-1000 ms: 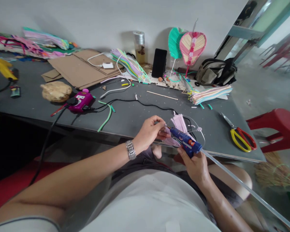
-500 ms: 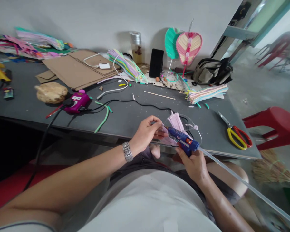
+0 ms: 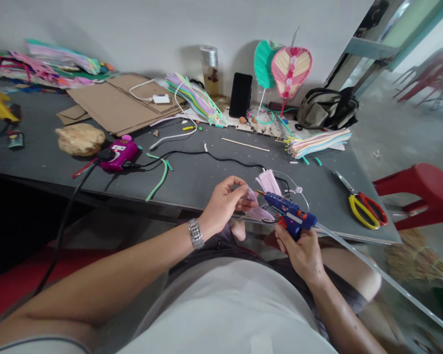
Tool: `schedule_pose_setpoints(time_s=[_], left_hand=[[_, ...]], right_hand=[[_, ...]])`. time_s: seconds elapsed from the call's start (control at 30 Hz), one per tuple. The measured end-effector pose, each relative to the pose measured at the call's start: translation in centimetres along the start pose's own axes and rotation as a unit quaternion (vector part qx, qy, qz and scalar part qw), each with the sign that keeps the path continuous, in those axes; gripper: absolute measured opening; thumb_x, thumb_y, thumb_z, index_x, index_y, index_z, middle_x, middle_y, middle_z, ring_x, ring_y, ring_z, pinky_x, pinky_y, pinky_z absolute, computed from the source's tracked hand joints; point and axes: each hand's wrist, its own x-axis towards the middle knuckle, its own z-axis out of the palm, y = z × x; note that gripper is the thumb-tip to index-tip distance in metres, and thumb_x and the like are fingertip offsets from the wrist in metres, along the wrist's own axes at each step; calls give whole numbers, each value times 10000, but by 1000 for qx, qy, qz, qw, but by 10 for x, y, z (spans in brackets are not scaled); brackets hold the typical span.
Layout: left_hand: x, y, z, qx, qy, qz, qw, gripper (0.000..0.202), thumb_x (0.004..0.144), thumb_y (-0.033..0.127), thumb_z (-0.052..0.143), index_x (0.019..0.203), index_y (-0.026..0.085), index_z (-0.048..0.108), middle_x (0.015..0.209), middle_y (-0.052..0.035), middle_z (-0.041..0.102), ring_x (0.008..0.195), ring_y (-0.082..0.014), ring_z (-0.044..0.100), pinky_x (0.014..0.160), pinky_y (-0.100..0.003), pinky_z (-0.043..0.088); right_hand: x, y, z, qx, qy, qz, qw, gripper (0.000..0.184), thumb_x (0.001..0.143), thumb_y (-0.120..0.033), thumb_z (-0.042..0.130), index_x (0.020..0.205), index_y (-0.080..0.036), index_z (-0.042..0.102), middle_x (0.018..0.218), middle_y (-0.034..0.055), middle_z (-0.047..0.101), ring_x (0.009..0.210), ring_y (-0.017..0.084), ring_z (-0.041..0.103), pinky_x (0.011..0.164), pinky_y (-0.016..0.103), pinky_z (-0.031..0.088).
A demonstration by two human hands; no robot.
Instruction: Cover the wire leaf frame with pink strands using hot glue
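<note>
My left hand (image 3: 225, 201) pinches a small pink fan of straws (image 3: 266, 183) just past the table's front edge. My right hand (image 3: 300, 248) grips a blue hot glue gun (image 3: 288, 213), its nozzle pointing left at the fan close to my left fingertips. A long clear glue stick (image 3: 380, 275) trails from the back of the gun toward the lower right. A metal watch (image 3: 195, 233) sits on my left wrist.
On the grey table (image 3: 192, 179) lie yellow and red scissors (image 3: 362, 204), a purple glue gun (image 3: 120, 153) with black cable, bundles of coloured straws (image 3: 317, 142), cardboard (image 3: 121, 103), a phone (image 3: 241, 94), finished straw fans (image 3: 291, 69) and a bag (image 3: 327, 108). A red plastic chair (image 3: 424, 194) stands at right.
My right hand has drawn the glue gun slightly right and tilted it flatter, so its nozzle sits a little off the pink fan. My left hand stays pinched on the fan.
</note>
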Motion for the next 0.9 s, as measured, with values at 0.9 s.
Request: schedule_pose_setpoints(time_s=[0.9], left_hand=[[-2, -3, 1, -13, 18, 0, 1000, 314, 828, 362, 806, 889, 187, 552, 770, -41, 771, 687, -189, 777, 640, -263, 611]], right_hand=[[0, -3, 2, 35, -11, 23, 999, 366, 900, -553, 704, 848, -192, 670, 524, -42, 521, 468, 131, 451, 487, 284, 414]])
